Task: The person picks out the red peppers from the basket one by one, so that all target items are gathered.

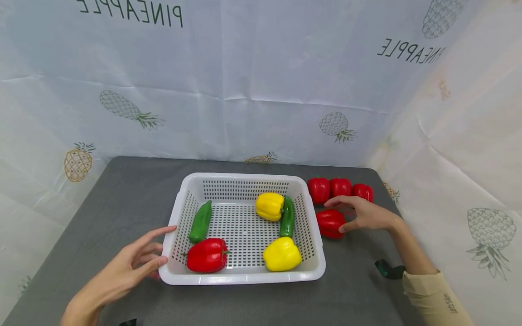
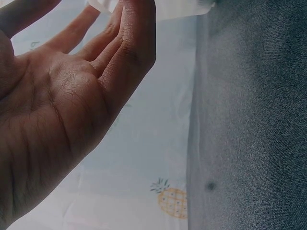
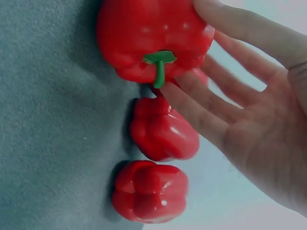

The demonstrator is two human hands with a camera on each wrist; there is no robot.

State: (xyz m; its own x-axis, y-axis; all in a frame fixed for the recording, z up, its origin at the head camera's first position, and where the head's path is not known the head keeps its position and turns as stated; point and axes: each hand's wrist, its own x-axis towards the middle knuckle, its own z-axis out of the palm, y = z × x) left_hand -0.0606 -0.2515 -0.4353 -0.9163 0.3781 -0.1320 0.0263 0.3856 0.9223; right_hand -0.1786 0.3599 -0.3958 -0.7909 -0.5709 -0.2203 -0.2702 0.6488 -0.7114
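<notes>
A white plastic basket (image 1: 240, 278) with slotted walls stands on the grey table. My left hand (image 1: 126, 267) touches its left rim, with fingers and thumb apart. In the left wrist view the palm of the left hand (image 2: 62, 91) shows, with the fingers reaching towards the basket's pale edge. Right of the basket, my right hand (image 1: 363, 215) is around a red bell pepper (image 1: 329, 224), its fingers extended on the far side. The right wrist view shows the thumb touching this pepper (image 3: 148, 28), near its green stem; some fingertips are hidden behind it.
Inside the basket lie a red bell pepper (image 1: 207, 256), two yellow bell peppers (image 1: 282, 254) and two long green vegetables (image 1: 201, 222). Three more red bell peppers (image 1: 340, 187) line up at the table's back right. A pineapple-print cloth (image 1: 244, 127) hangs behind the table.
</notes>
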